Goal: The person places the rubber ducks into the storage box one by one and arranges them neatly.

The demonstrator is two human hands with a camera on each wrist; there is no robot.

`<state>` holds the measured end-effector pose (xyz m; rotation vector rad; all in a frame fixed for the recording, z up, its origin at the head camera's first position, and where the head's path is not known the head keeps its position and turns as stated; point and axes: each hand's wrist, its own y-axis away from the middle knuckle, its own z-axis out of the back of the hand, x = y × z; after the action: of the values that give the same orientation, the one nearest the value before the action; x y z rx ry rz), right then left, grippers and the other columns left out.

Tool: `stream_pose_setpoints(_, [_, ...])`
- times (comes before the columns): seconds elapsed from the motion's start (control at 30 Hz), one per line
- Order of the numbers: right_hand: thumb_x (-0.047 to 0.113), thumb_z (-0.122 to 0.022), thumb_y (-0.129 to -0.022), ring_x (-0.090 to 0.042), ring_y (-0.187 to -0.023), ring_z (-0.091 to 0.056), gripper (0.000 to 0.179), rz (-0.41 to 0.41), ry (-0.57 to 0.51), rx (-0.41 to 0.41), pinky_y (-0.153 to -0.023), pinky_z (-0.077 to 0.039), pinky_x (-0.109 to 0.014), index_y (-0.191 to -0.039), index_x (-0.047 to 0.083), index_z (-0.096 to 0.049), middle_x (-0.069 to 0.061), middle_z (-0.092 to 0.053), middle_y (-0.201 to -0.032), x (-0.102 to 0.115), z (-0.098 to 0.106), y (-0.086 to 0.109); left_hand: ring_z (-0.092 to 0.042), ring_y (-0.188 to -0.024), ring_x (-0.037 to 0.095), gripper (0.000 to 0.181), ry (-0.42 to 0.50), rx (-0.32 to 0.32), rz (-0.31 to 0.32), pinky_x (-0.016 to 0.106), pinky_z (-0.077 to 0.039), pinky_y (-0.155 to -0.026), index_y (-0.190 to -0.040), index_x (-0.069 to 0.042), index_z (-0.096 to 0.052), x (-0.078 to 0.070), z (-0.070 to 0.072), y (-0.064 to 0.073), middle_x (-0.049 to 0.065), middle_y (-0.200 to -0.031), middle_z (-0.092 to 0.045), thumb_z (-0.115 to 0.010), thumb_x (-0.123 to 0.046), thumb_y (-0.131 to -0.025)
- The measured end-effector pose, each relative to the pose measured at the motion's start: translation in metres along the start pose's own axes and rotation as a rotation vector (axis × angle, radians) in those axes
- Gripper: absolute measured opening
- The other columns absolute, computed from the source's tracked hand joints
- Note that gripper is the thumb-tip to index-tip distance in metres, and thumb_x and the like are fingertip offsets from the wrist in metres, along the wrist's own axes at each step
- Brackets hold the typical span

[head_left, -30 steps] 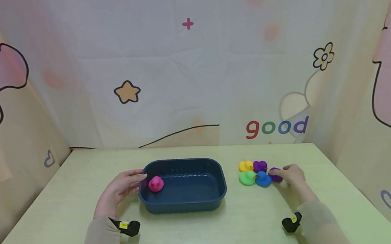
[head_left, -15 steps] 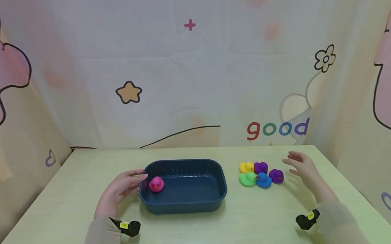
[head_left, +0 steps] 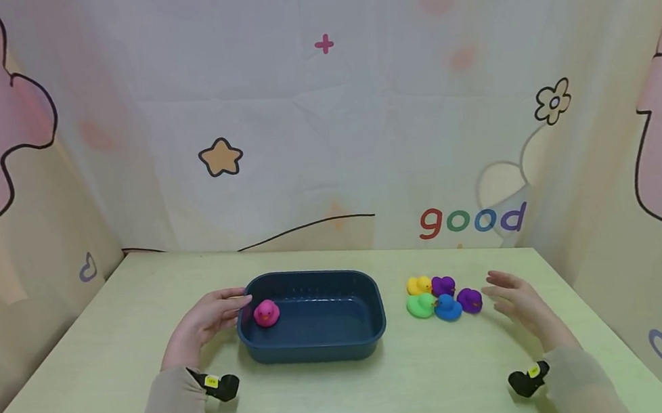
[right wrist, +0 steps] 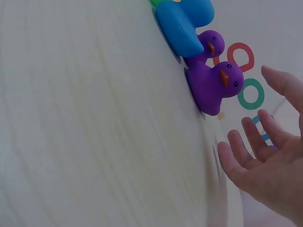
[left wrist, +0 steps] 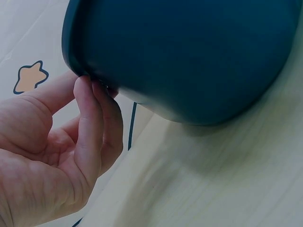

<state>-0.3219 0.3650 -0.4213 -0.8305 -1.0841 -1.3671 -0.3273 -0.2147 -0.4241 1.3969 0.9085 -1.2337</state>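
A dark blue plastic basin (head_left: 317,354) stands on the table, with a pink rubber duck (head_left: 266,314) inside at its left end. My left hand (head_left: 211,315) pinches the basin's left rim; the left wrist view has its fingers bent against the outer wall. To the basin's right sit a yellow duck (head_left: 418,285), a green duck (head_left: 420,305), a blue duck (head_left: 448,307) and two purple ducks, one behind (head_left: 443,286) and one at the right end (head_left: 470,300). Just right of that end duck, my right hand (head_left: 519,301) is spread with nothing in it, fingers apart from the duck.
The pale wooden table (head_left: 354,408) meets a printed cloth backdrop (head_left: 322,132) at the back and both sides. Each sleeve cuff carries a small black camera, one on the left (head_left: 223,386) and one on the right (head_left: 529,381).
My right hand has let go of the right-end purple duck, drawn back up and to the right, then come down a little beside it. My left hand stays on the basin.
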Motion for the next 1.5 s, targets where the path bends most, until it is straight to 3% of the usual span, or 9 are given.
stream_pose_setpoints(0.13, [0.023,-0.058,-0.098,-0.045,-0.143,-0.022,0.077,0.002,0.061,0.035,-0.116,-0.022,-0.058,-0.154,-0.003,-0.011,-0.027,-0.013,-0.159,-0.002,-0.003,-0.001,-0.066,-0.083,0.006,0.065,-0.004,-0.008,0.007,0.018,-0.054,-0.077,-0.144,0.007,-0.037,-0.001,0.000,-0.001,0.002,-0.110,-0.067,-0.066,-0.024,-0.095])
stream_pose_setpoints(0.33, [0.016,-0.065,-0.093,-0.050,-0.144,-0.011,0.079,-0.007,0.115,0.066,-0.115,-0.012,-0.065,-0.153,-0.004,-0.018,-0.030,-0.011,-0.158,-0.005,-0.005,-0.003,-0.066,-0.082,0.006,0.064,0.005,-0.003,0.007,0.018,-0.054,-0.075,-0.144,0.007,-0.036,-0.001,0.000,0.000,0.002,-0.109,-0.067,-0.065,-0.023,-0.095])
stream_pose_setpoints(0.73, [0.011,-0.070,-0.088,-0.053,-0.143,-0.013,0.073,0.039,0.205,0.047,-0.112,-0.011,-0.070,-0.148,-0.005,-0.032,-0.032,-0.019,-0.156,-0.010,-0.011,-0.007,-0.065,-0.082,0.003,0.063,0.008,0.003,-0.013,0.018,-0.054,-0.076,-0.144,0.009,-0.036,0.001,0.001,0.000,0.001,-0.110,-0.067,-0.063,-0.020,-0.096])
stream_pose_setpoints(1.13, [0.012,-0.068,-0.091,-0.053,-0.143,-0.011,0.061,0.017,0.203,0.027,-0.112,-0.010,-0.070,-0.143,-0.006,-0.040,-0.033,-0.024,-0.154,-0.011,-0.018,-0.010,-0.066,-0.084,0.004,0.063,0.002,0.004,-0.005,0.019,-0.055,-0.077,-0.145,0.008,-0.036,0.001,0.000,-0.002,0.002,-0.112,-0.068,-0.064,-0.021,-0.096])
stream_pose_setpoints(1.5, [0.021,-0.060,-0.097,-0.049,-0.136,-0.029,0.061,0.011,0.184,-0.045,-0.113,-0.018,-0.066,-0.145,-0.008,-0.035,-0.034,-0.032,-0.148,-0.006,-0.018,-0.006,-0.066,-0.084,0.005,0.063,-0.013,-0.018,0.002,0.018,-0.055,-0.076,-0.144,0.007,-0.037,0.001,0.001,-0.001,0.009,-0.120,-0.066,-0.065,-0.023,-0.095])
